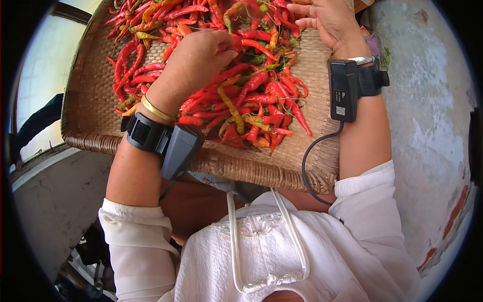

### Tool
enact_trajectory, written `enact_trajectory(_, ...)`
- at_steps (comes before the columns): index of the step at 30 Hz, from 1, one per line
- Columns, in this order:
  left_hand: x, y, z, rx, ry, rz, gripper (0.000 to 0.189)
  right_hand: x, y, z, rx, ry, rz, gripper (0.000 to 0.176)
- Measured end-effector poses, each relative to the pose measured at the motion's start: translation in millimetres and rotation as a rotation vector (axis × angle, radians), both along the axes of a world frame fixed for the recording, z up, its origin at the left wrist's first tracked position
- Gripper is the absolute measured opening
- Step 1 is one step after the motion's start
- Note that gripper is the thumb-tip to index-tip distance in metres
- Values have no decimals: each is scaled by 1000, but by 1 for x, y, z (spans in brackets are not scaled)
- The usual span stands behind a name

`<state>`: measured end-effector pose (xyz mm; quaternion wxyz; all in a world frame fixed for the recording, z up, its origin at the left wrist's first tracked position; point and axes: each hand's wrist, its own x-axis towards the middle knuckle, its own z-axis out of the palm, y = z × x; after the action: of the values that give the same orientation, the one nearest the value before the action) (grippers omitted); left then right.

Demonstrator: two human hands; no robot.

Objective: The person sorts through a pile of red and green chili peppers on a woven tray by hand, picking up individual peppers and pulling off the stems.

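A pile of chili peppers (256,95), mostly red with some orange and green ones, lies on a woven wicker tray (322,156). Over the left middle of the pile is my left hand (204,55), back upward, its fingers curled and thumb drawn in. Red shows between the thumb and fingers, but I cannot tell whether it is a held pepper or the pile behind. My right hand (324,25) is at the tray's far right, by the pile's edge, with fingers apart and nothing in them.
Black devices with straps sit on both wrists, and a cable (305,163) hangs from the right one (343,90). The tray's near rim (241,168) is above my lap. A worn grey wall or floor surface (427,100) extends at the right; a bright window pane (50,70) is at left.
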<state>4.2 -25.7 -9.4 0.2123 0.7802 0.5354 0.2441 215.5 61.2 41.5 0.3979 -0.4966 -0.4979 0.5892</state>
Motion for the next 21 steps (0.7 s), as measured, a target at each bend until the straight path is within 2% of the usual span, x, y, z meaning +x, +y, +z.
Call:
enact_trajectory(1,2,-1,0,2,-1,-4,21,-4,-3,4,-73,-131,36,18)
enact_trajectory(2,4,-3,0,-14,87,-1,23,-5,-11,9,-32,-215,121,18)
enact_trajectory(3,5,-5,1,-31,176,4,25,-6,-10,0,-31,-216,121,18)
enact_trajectory(5,8,-6,2,-43,219,8,25,-9,-7,-26,262,-540,424,26)
enact_trajectory(7,9,-7,2,-58,261,15,25,-17,-19,-23,301,-591,454,30)
enact_trajectory(9,10,-7,0,-29,316,63,24,-23,-22,-38,466,-705,594,33)
enact_trajectory(11,9,-7,2,-22,361,98,24,-26,-31,-42,484,-898,693,34)
enact_trajectory(13,9,-6,1,-15,404,133,23,-30,-36,-43,502,-956,835,32)
enact_trajectory(14,8,-5,-1,-21,452,115,23,-31,-39,-42,502,-956,836,32)
enact_trajectory(16,7,-5,-3,-29,501,98,23,-36,-42,-35,394,-961,975,37)
enact_trajectory(21,6,-3,-9,-60,517,80,20,-37,-45,-49,453,-936,874,29)
